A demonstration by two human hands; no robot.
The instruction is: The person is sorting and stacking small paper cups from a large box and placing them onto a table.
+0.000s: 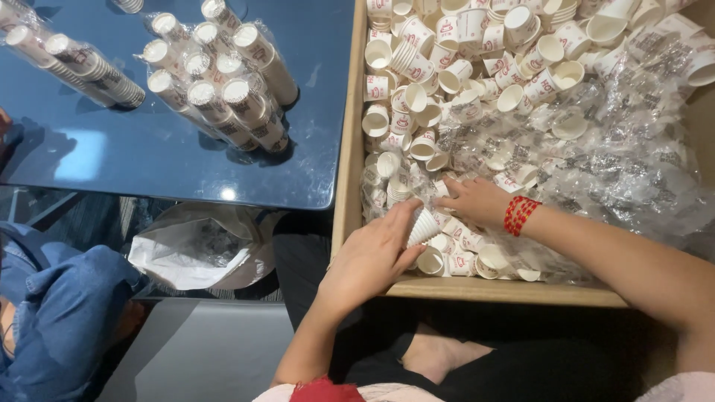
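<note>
Stacking partly done: wrapped cup sleeves (216, 89) are stood aside; left hand (370, 257) grips a cup stack (421, 225), right hand (477, 199) is spread on loose cups (447, 67).

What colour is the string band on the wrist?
Red, seen in the head view: the thread band on the right hand.

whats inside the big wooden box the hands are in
The wooden box holds loose small paper cups and crumpled clear plastic wrap. The left hand holds a short cup stack; the right hand reaches among cups. The box bottom is covered.
</note>
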